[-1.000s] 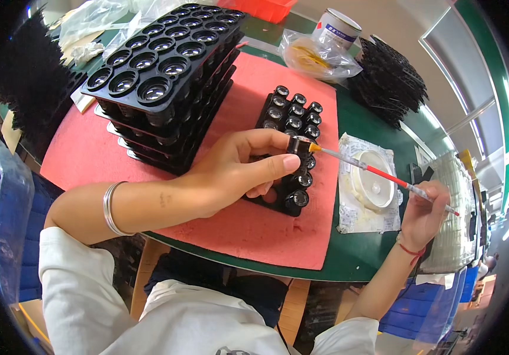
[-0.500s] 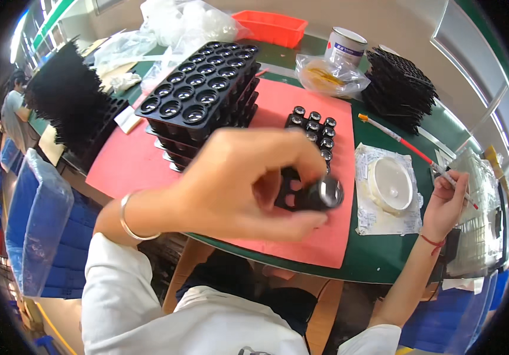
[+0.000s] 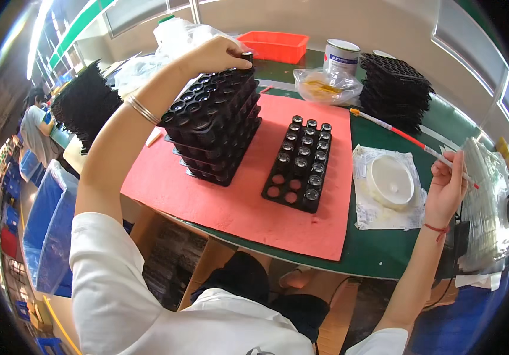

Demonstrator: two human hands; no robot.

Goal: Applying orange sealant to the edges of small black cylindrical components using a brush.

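My left hand [image 3: 216, 54] moved from flat tray [image 3: 300, 163] to stacked trays' [image 3: 216, 121] far corner, pinching small black cap [image 3: 246, 57]; right hand [image 3: 446, 186] pinches thin brush [image 3: 411, 139].

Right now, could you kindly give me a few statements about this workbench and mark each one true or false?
1. The left hand reaches to the far corner of the stacked black plastic trays. True.
2. The right hand holds a pair of scissors. False: it holds a long thin red-and-white brush.
3. The flat black tray of small round parts lies on the red mat. True.
4. Every hole in that flat tray is filled. False: several near holes are empty.
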